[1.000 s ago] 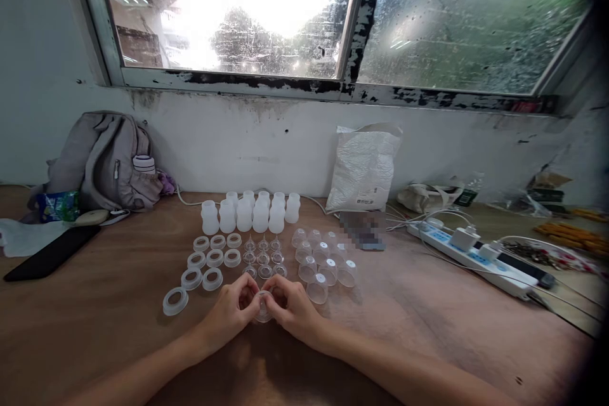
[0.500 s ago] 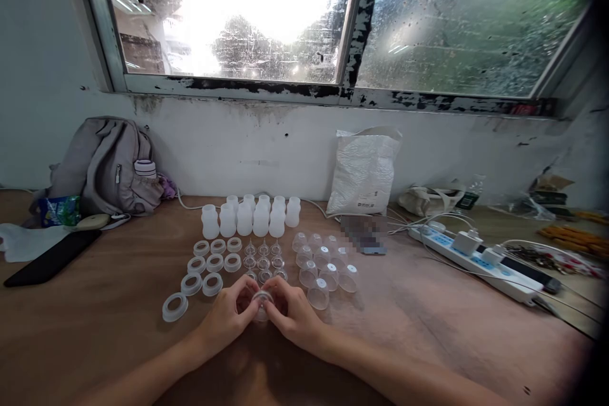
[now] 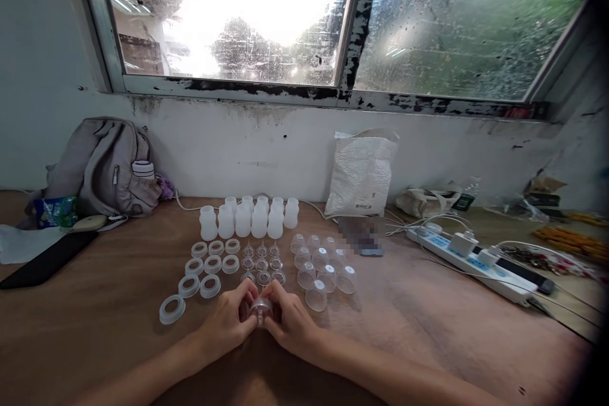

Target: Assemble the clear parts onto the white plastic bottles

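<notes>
My left hand [image 3: 234, 314] and my right hand [image 3: 291, 317] meet at the front of the table, fingers closed round opposite sides of a clear bottle ring with a nipple [image 3: 261, 308]. Fingertips hide part of it. Just beyond my hands stand several clear silicone nipples [image 3: 261, 264] in rows. On the left lie several translucent bottle rings [image 3: 189, 285], the nearest one set apart from the others. Clear dome-shaped caps [image 3: 316, 296] are grouped on the right. Behind all these, several frosted white baby bottles [image 3: 259, 222] stand upright without lids.
A grey backpack [image 3: 109, 168] leans on the wall at the left, near a black flat case [image 3: 50, 260]. At the back is a white padded bag [image 3: 361, 174]. A power strip [image 3: 476, 266] with plugs and cables lies to the right.
The ring with the nipple has been tilted between my fingers, so that its narrow part now points towards me. My hands stay together in nearly the same place.
</notes>
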Demonstrator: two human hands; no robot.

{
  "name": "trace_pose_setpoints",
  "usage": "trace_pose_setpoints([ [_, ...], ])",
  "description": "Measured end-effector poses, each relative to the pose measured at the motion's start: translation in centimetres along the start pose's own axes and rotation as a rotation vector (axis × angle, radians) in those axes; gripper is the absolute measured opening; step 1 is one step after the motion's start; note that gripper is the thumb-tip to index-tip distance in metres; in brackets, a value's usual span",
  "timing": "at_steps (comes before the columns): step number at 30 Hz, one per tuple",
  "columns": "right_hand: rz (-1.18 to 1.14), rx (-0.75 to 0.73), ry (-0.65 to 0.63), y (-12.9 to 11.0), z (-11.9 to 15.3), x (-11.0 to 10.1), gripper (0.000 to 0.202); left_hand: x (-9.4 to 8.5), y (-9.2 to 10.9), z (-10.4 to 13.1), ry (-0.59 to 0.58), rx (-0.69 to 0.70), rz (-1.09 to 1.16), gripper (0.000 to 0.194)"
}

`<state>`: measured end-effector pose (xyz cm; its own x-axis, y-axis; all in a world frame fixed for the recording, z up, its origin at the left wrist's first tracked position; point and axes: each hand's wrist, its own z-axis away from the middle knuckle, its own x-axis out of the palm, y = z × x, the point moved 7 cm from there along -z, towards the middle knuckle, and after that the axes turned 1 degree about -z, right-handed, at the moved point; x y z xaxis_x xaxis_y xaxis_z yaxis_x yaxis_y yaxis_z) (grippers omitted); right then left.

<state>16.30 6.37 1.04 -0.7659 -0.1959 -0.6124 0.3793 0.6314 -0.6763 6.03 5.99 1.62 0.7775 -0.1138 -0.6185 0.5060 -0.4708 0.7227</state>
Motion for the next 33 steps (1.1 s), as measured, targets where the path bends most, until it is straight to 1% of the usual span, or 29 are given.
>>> trace_pose_setpoints([
  [5,-0.031,-0.044,0.014,-0.8,-0.1,-0.5,0.022,-0.3,-0.1,0.0,0.035,-0.024,0.056,0.009],
  [8,-0.026,-0.029,0.021,-0.8,-0.1,-0.6,0.012,-0.3,0.1,0.2,0.025,-0.029,0.088,0.003],
  [10,-0.012,-0.017,0.028,-0.7,-0.1,-0.5,0.005,-0.3,0.4,0.3,0.015,-0.023,0.069,0.006],
  [12,0.012,-0.021,0.030,-0.5,0.0,-0.4,0.003,-0.2,0.5,0.4,0.002,-0.016,0.033,0.007],
  [15,0.051,-0.050,0.015,-0.4,0.0,-0.1,0.009,0.0,0.4,0.5,-0.011,-0.017,-0.013,0.002],
  [17,0.070,-0.059,0.010,-0.4,0.0,-0.1,0.013,0.1,0.2,0.5,-0.008,-0.016,-0.028,0.003],
  [23,0.081,-0.065,0.032,-0.7,0.0,-0.5,0.021,-0.1,0.1,0.3,0.019,0.004,0.024,0.003],
  [26,0.097,-0.062,0.019,-0.5,0.2,-0.1,0.020,0.1,-0.1,0.3,0.011,0.002,-0.003,0.009],
  [29,0.123,-0.072,-0.012,-0.5,0.5,0.3,0.019,0.4,-0.1,0.6,0.010,0.041,-0.067,0.016],
  [33,0.078,-0.094,-0.014,-1.3,0.5,-0.3,0.019,0.2,-0.5,0.9,0.055,0.058,-0.111,0.015],
])
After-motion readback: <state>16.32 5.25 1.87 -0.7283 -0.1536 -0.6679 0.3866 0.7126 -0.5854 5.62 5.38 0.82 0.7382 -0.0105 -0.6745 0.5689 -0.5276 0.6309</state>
